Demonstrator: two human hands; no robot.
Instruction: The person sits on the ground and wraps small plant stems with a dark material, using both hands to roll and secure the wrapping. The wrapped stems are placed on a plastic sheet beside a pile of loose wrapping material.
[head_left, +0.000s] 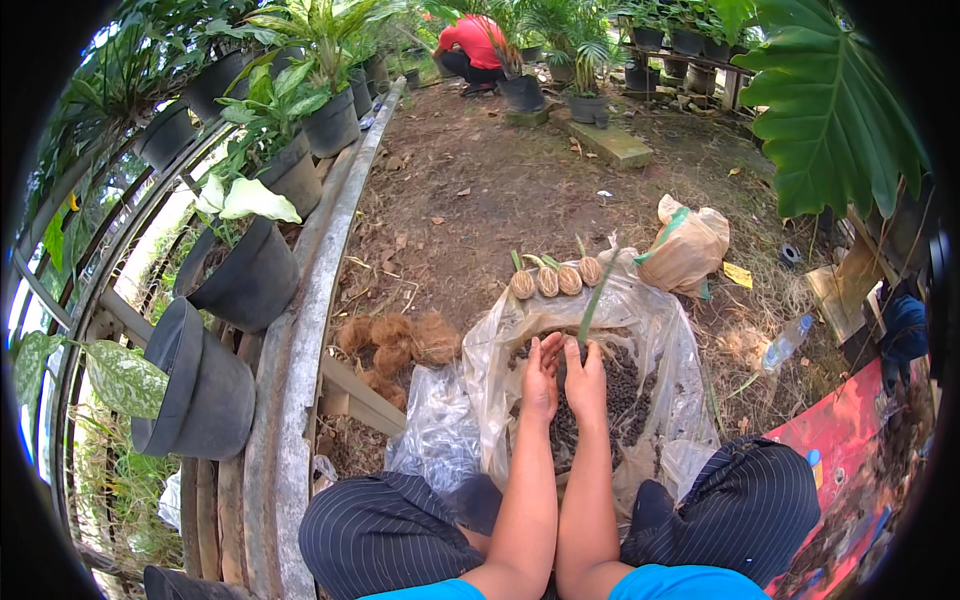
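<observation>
My left hand (543, 379) and my right hand (586, 381) are cupped together around a dark clump (562, 370), probably soil, mostly hidden by the palms. From the top of it rises a long, narrow green leaf (597, 300), slanting to the right and away from me. Below both hands, dark crumbly soil (627, 401) lies in a spread-out clear plastic sheet or bag (679, 367). Along its far edge sit several tan, fibre-wrapped balls (569, 282) with cut green stems.
Brown fibre clumps (394, 343) and a clear plastic bag (436, 427) lie left of the soil. To the right are a tan plastic sack (686, 253) and a plastic bottle (787, 343). Black plant pots (214, 390) line a metal-edged rack (300, 360). A person in red (476, 45) crouches far ahead.
</observation>
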